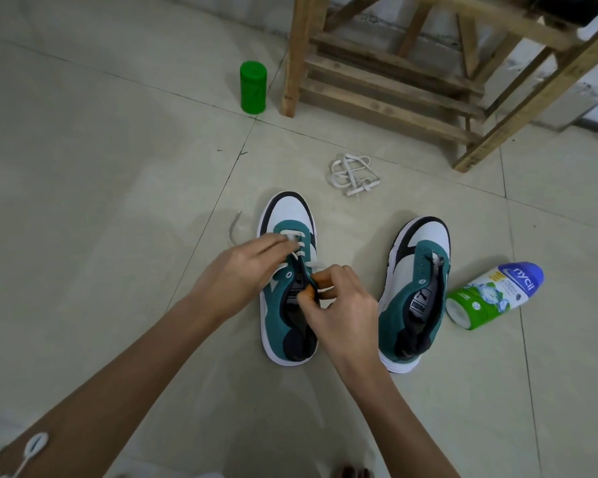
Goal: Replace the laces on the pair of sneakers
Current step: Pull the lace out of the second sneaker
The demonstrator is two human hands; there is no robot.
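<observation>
Two green, white and black sneakers stand side by side on the tiled floor. The left sneaker [288, 281] carries a white lace [299, 244] through its lower eyelets, and one loose end trails on the floor to its left. My left hand [242, 270] lies over that shoe's left side, fingers reaching onto the lace near the toe. My right hand [339, 298] pinches the lace at the tongue opening. The right sneaker [415, 291] has no lace in its eyelets. A coiled white lace [354, 174] lies on the floor beyond the shoes.
A powder bottle [494, 296] lies on its side right of the right sneaker. A green canister [253, 88] stands at the back, beside a wooden stool [394, 74]. A white cord [32, 450] crosses my left forearm at the bottom left.
</observation>
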